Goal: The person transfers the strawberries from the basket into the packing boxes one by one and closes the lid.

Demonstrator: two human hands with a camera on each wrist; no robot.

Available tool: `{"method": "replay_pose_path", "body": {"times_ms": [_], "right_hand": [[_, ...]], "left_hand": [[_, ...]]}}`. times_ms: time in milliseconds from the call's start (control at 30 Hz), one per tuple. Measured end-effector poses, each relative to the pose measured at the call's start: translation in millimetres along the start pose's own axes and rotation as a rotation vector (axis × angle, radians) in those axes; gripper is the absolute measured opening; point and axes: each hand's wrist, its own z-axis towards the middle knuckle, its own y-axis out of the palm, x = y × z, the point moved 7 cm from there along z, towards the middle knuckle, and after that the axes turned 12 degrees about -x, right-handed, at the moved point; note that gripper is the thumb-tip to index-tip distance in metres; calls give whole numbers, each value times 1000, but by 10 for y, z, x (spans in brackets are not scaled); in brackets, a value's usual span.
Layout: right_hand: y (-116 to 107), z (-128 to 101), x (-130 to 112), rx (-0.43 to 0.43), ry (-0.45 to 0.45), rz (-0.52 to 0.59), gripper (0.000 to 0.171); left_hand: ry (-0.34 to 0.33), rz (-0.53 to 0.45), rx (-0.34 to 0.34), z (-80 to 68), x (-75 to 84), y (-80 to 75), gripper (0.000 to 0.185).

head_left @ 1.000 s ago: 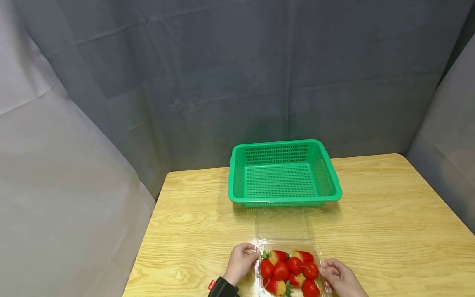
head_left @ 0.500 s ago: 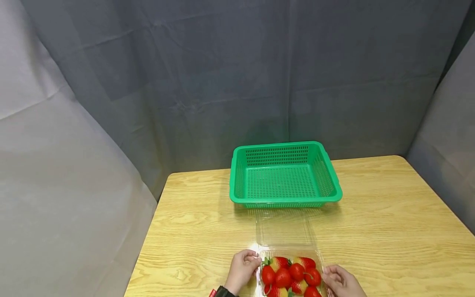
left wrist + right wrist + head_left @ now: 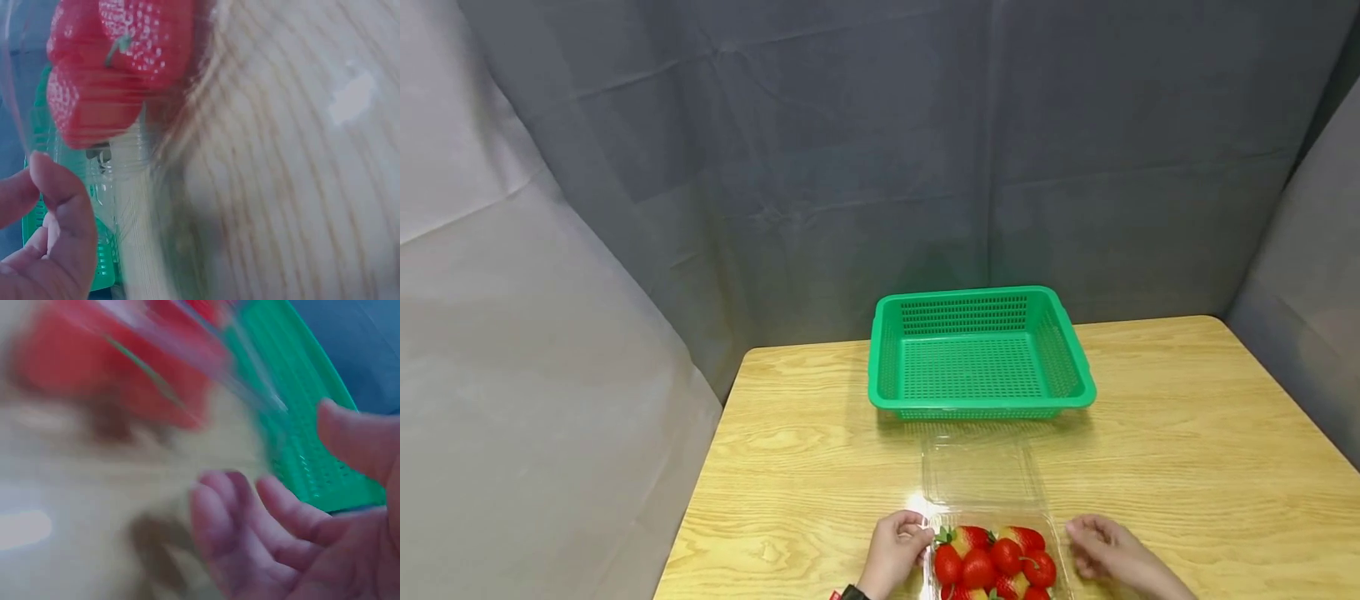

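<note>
At the near edge of the light wooden surface sits a clear plastic clamshell box filled with red strawberries, its transparent lid folded open and lying flat on the surface just beyond it. The left hand is against the box's left rim, its fingers curled onto the near-left corner and pinching the thin plastic edge; the left wrist view shows the thumb beside the clear wall with a strawberry pressed close behind it. The right hand lies just beside the box's right side, apart from the rim, its fingers loosely bent and released, holding nothing; the right wrist view is blurred but shows the palm turned up with red fruit and green plastic beyond it. Farther back, past the open lid, a green perforated plastic basket stands on the surface with nothing inside. Behind the surface hangs a dark grey cloth backdrop, with paler grey sheets at the left and right sides.
</note>
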Motion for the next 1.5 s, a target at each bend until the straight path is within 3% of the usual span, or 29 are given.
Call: {"method": "replay_pose_path", "body": {"times_ms": [167, 333, 467, 633, 800, 967, 1133, 1267, 1500], "right_hand": [[-446, 512, -281, 119, 12, -151, 56], [-562, 997, -372, 48, -13, -174, 52], [-581, 1125, -383, 20, -54, -124, 46], [-561, 983, -426, 24, -128, 16, 48], [-520, 711, -603, 88, -213, -48, 48], [-454, 469, -771, 91, -313, -65, 41], [-357, 239, -984, 70, -510, -112, 30], [-274, 68, -1104, 95, -655, -157, 26], [-138, -161, -1067, 196, -743, -210, 19]], "left_hand": [[1, 6, 18, 9, -19, -27, 17], [15, -3, 6, 5, 19, -7, 19], [17, -12, 7, -4, 37, 18, 19], [0, 10, 18, -2, -13, 31, 18], [-10, 18, 23, -46, 27, 33, 14], [13, 24, 19, -157, 264, 53, 14], [21, 46, 23, -208, 386, 58, 15], [22, 37, 22, -147, 346, 47, 17], [46, -5, 39, 103, 239, -11, 18]]}}
